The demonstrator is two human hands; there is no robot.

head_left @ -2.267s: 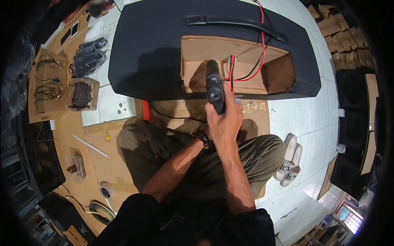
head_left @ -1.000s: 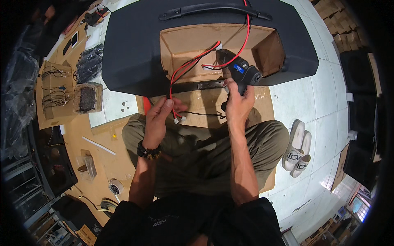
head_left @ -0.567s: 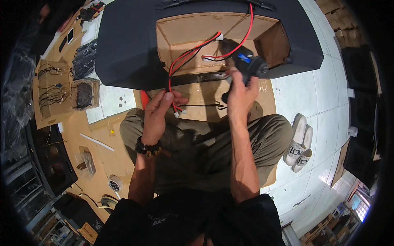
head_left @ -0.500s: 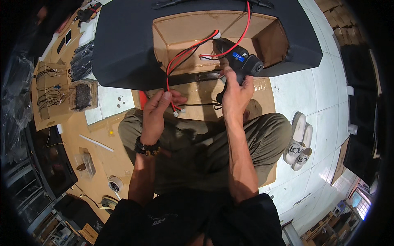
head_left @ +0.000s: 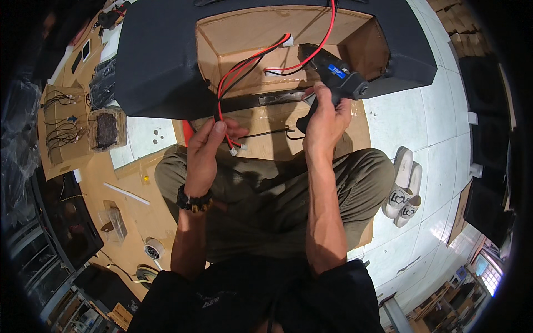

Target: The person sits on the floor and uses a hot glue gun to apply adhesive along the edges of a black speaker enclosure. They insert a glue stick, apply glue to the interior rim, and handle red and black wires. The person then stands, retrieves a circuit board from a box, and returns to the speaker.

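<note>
My left hand (head_left: 204, 145) is closed on a bundle of red and black wires (head_left: 223, 91), gripped between thumb and fingers. White plug ends (head_left: 234, 150) hang just below the fingers. Closed around the handle of a black pistol-shaped tool (head_left: 336, 72) with a blue label is my right hand (head_left: 326, 119). The tool's front end points up and left, into the opening of a large black cabinet (head_left: 161, 77) with bare wood inside. Two white connectors, an upper one (head_left: 288, 40) and a lower one (head_left: 273, 71), join wires in front of that opening.
Cardboard (head_left: 261, 145) lies beneath the cabinet and my crossed legs. To the left stand an open carton (head_left: 62, 133) of cables, a small brown box (head_left: 108, 130) and a tape roll (head_left: 154, 248). Slippers (head_left: 402, 191) rest on the white tiles at right.
The tool in my right hand has shifted slightly right, away from the upper white connector. My left hand keeps hold of the wires and has moved a little left. The whole view has shifted slightly.
</note>
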